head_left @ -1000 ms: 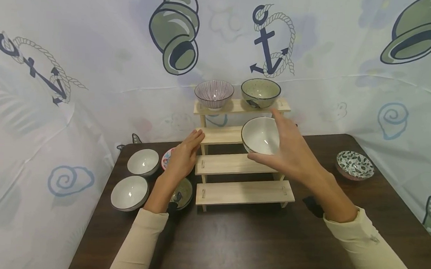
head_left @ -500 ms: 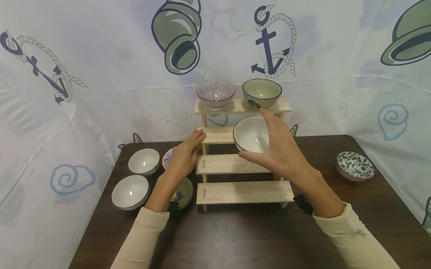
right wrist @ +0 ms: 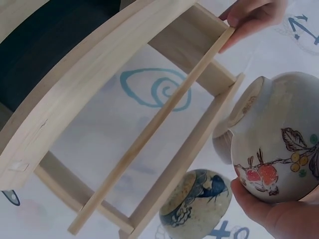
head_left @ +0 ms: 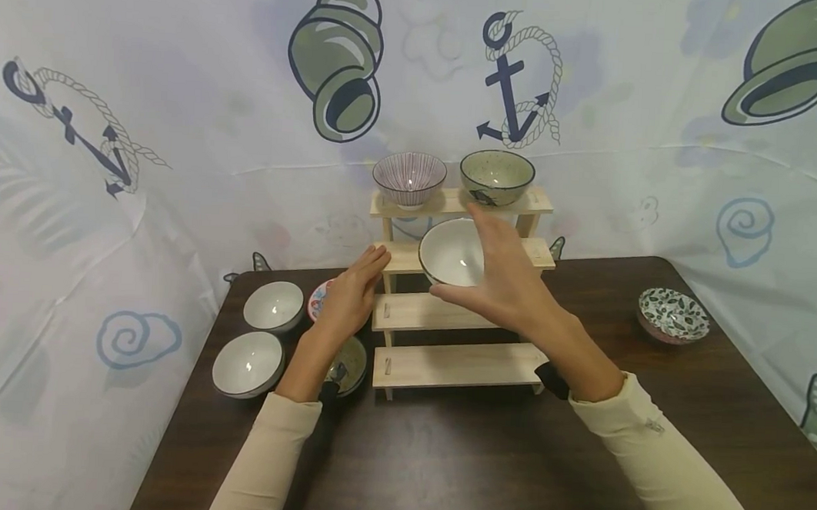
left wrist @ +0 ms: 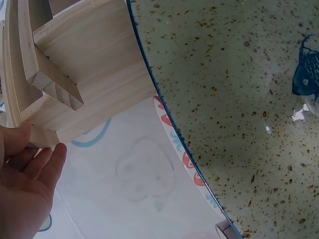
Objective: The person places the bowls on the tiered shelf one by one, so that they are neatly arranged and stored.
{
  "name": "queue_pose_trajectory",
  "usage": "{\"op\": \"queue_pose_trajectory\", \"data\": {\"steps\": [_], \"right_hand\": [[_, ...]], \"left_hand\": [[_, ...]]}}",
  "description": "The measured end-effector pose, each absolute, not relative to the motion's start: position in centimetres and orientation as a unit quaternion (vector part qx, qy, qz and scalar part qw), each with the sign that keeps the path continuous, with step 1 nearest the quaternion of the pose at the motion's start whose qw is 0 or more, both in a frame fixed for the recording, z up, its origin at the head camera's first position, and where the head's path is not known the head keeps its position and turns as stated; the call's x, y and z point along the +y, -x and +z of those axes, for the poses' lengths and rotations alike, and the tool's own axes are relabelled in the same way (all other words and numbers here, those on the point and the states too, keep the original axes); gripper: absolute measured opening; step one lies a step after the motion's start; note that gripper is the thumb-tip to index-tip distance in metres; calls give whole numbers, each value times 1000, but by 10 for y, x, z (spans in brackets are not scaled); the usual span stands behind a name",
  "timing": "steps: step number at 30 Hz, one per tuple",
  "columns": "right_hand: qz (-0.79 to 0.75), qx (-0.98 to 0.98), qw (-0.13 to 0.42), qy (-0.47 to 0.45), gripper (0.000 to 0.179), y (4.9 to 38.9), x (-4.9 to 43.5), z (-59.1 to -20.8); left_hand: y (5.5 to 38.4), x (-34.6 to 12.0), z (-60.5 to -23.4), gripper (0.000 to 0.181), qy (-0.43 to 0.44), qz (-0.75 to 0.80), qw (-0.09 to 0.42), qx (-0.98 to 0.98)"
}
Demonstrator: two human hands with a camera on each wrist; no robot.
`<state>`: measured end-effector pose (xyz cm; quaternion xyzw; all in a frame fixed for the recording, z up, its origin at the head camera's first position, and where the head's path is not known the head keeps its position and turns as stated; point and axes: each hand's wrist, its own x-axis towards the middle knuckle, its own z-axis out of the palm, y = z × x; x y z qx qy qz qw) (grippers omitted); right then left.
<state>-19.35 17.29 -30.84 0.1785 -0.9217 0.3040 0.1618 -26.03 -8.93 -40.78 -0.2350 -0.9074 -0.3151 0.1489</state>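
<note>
My right hand (head_left: 508,272) grips a white bowl (head_left: 452,253) by its side, thumb below and fingers above, in front of the second-highest tier of a wooden stepped stand (head_left: 458,364). Its mouth is tilted toward the head camera. Painted red fruit and leaves mark the outside of the bowl (right wrist: 279,144) in the right wrist view. At the stand's left side is my left hand (head_left: 351,294); the left wrist view has its thumb and fingers pinching the end of a board (left wrist: 45,137). A striped bowl (head_left: 408,179) and a green speckled bowl (head_left: 497,177) occupy the top tier.
Two white bowls (head_left: 246,363) sit on the dark table (head_left: 439,457) at left. Beside them, partly behind my left arm, are a red-patterned bowl (head_left: 317,300) and an olive bowl (head_left: 353,364). A leaf-patterned bowl (head_left: 673,315) stands at far right. A printed cloth (head_left: 639,82) hangs behind.
My right hand has carried the white bowl leftward along the second-highest tier, uncovering that tier's right end. The left hand stays at the stand's side.
</note>
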Motion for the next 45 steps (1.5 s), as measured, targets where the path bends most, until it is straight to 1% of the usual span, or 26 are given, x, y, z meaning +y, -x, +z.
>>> {"op": "queue_pose_trajectory", "data": {"steps": [23,36,45], "right_hand": [[292,-925,152,-191,120,211,147,-310],[288,-925,161,-187,119,218,140,-314],[281,-927,164,-184,117,224,134,-318]], "left_hand": [[263,-91,-408,41,227,-314,145,-911],[263,-90,-409,41,227,-315,151,-909],[262,-90,-409,42,230,-317,144,-909]]}}
